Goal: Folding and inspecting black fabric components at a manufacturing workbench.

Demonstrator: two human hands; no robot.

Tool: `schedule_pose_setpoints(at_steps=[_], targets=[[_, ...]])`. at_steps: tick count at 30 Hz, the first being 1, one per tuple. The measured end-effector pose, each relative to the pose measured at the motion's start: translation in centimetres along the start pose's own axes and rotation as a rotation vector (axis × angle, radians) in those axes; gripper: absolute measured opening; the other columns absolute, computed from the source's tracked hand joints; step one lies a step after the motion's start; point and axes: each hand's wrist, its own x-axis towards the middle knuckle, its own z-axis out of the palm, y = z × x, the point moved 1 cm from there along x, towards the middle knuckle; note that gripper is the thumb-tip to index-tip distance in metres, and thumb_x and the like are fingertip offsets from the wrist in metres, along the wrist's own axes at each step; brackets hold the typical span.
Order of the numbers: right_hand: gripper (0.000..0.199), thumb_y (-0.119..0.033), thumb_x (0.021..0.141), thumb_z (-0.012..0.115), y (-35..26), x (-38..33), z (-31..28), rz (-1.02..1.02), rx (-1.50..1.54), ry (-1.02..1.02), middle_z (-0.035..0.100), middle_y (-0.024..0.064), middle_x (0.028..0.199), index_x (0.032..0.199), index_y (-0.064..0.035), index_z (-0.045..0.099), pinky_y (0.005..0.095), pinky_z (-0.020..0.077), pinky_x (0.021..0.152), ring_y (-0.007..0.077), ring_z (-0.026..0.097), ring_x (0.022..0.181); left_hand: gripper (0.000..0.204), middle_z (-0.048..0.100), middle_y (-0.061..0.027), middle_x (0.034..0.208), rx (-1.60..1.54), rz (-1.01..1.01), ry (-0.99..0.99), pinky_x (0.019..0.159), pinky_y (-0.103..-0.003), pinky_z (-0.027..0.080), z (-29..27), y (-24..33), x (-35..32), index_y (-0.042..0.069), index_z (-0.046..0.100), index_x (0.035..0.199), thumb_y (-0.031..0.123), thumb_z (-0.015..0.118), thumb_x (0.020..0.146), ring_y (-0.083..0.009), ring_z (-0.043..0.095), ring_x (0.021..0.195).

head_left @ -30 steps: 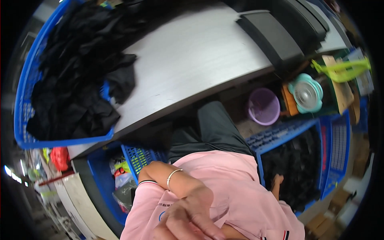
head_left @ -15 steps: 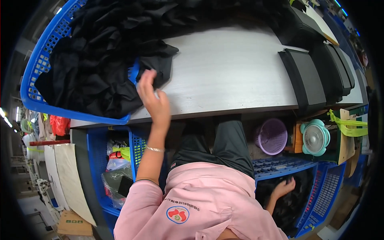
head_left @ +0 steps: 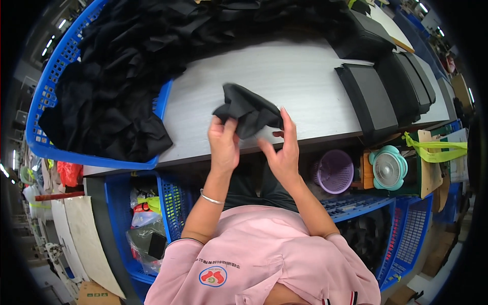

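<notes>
A crumpled piece of black cloth (head_left: 247, 111) hangs over the near part of the white table, between my two hands. My left hand (head_left: 223, 145) pinches its lower left side, thumb on top. At the cloth's right corner is my right hand (head_left: 282, 150); its index finger meets the edge, while the thumb is slightly blurred and apart from the fingers. Left of my hands, a blue plastic basket (head_left: 48, 84) lies heaped with more black cloth pieces (head_left: 117, 96).
Stacks of dark folded pieces (head_left: 373, 96) stand at the table's right. Below its front edge are a purple basket (head_left: 334, 172), a teal fan (head_left: 389, 169) and a blue crate (head_left: 406, 244) at right. Another blue crate (head_left: 118, 213) holds bags at left.
My left hand has moved right from the blue basket, bringing a black cloth piece with it. My right hand has risen from the crate at lower right to the cloth.
</notes>
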Motion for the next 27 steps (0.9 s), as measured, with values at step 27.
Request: schedule_pose_setpoints(at_steps=[27], targets=[[0.016, -0.004, 0.082, 0.059, 5.9, -1.5, -1.8, -0.386, -0.716, -0.255, 0.062, 0.0134, 0.102, 0.098, -0.0032, 0.057, 0.0350, 0.0523, 0.069, 0.0238, 0.063, 0.082, 0.012, 0.072, -0.0095, 0.088, 1.092, 0.627, -0.258, 0.069, -0.032, 0.054, 2.8, -2.2, 0.0, 0.006, 0.073, 0.098, 0.004, 0.071, 0.086, -0.0242, 0.069, 0.078]])
